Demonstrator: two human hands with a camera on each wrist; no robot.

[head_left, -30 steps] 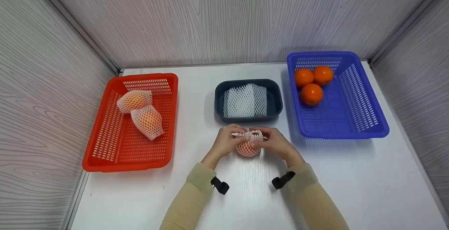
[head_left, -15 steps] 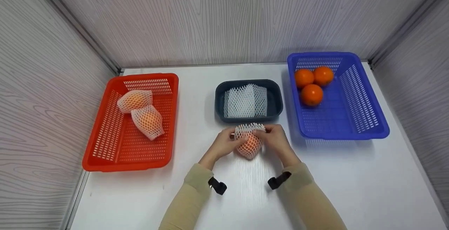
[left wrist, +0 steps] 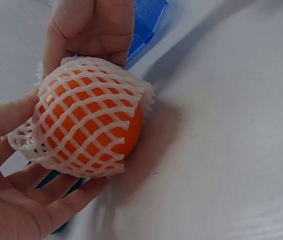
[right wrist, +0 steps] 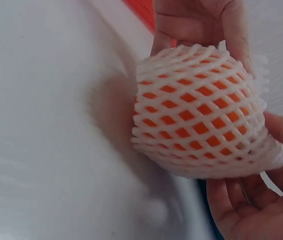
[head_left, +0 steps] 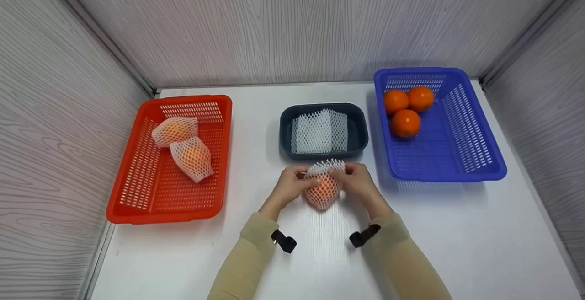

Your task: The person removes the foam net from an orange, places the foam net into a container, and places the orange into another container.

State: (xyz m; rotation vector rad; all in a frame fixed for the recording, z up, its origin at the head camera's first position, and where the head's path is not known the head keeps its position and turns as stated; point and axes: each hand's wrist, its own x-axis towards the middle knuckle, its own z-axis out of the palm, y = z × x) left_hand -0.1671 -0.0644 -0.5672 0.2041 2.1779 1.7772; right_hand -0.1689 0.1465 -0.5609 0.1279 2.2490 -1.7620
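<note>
Both hands hold an orange in a white foam net sleeve above the white table, in front of the dark container. My left hand grips its left side, thumb on the near face and fingers behind. On the opposite side my right hand pinches the sleeve between thumb and fingers. In the head view the sleeve's frilled end sticks up past the fruit toward the container. The left wrist view shows a strip of bare orange peel beyond the sleeve's other edge. Mesh covers most of the fruit in the right wrist view.
A dark container with white foam net sleeves stands just beyond the hands. At left, a red basket holds two netted oranges. A blue basket at right holds three bare oranges. Grey wood-grain panels surround the table.
The sleeve's end, bunched and spread between the fingers one second ago, now stands up toward the container. Both hands have shifted slightly, and more of the netted orange shows below them.
</note>
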